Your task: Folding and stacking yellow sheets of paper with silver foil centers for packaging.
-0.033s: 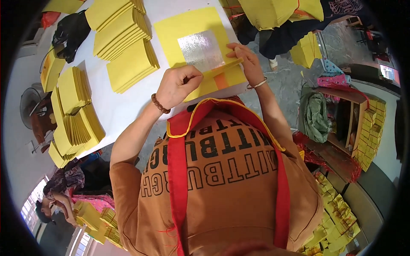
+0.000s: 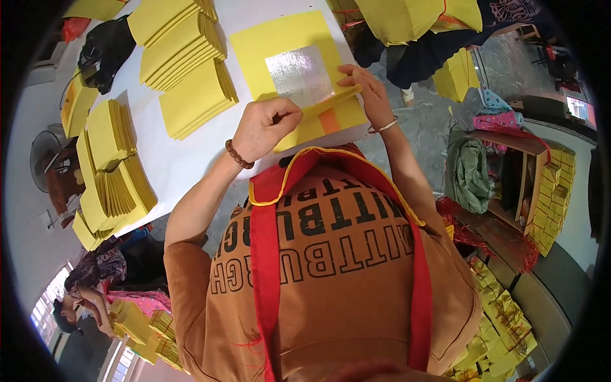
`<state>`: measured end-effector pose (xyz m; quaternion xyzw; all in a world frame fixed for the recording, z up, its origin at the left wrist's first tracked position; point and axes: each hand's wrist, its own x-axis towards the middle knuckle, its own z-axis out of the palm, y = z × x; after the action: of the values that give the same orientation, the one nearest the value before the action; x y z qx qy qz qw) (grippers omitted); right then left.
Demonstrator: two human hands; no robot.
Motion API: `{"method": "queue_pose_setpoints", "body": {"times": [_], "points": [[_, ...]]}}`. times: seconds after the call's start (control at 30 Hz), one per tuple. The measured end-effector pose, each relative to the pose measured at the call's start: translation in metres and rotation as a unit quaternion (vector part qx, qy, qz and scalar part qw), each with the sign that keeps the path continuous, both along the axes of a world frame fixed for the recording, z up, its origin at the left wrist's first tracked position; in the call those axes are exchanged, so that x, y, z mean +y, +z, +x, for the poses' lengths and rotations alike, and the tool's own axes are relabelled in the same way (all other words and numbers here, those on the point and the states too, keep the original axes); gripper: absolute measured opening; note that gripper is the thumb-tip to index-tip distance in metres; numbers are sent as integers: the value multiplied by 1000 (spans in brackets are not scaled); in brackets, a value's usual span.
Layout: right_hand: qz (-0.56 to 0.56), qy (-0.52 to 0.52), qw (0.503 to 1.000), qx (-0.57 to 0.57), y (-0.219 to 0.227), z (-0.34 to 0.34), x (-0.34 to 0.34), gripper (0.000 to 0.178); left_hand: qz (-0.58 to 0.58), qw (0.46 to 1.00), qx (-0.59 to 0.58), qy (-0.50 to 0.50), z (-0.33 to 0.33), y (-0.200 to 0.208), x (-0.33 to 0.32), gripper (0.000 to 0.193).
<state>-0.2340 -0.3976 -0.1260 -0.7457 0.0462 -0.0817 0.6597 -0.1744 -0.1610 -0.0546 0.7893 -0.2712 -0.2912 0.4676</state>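
Observation:
A yellow paper sheet (image 2: 251, 41) with a silver foil square (image 2: 296, 70) in its middle lies on the white table in front of me. Its near part is turned up into a narrow fold (image 2: 331, 102), and an orange patch (image 2: 328, 120) shows just below that. My left hand (image 2: 264, 127), a brown bead bracelet at its wrist, is closed in a pinch at the fold's left end. At the right end, my right hand (image 2: 372, 95) grips the fold between thumb and fingers.
Folded yellow paper stacks (image 2: 181, 54) stand left of the sheet, with more bundles (image 2: 114, 178) along the table's left side. A black bag (image 2: 108, 54) lies at the far left. Another person (image 2: 92, 286) is at lower left. A green sack (image 2: 472, 172) stands at right.

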Motion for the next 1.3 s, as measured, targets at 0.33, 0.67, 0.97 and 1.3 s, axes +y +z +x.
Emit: {"method": "queue_pose_setpoints", "body": {"times": [0.33,0.67,0.97,1.3], "points": [[61,101,993,-3,2,-9,-6,24,-64,990,101,70,8,-7,1,15],[15,98,994,-37,-4,-3,-8,31,-9,949,-270,-164,22,0,33,42],[-366,133,907,-164,42,16,-15,24,-17,934,-354,-44,20,-13,31,37],[-203,178,962,43,48,13,-4,17,-1,957,-273,103,6,-3,29,15]]}}
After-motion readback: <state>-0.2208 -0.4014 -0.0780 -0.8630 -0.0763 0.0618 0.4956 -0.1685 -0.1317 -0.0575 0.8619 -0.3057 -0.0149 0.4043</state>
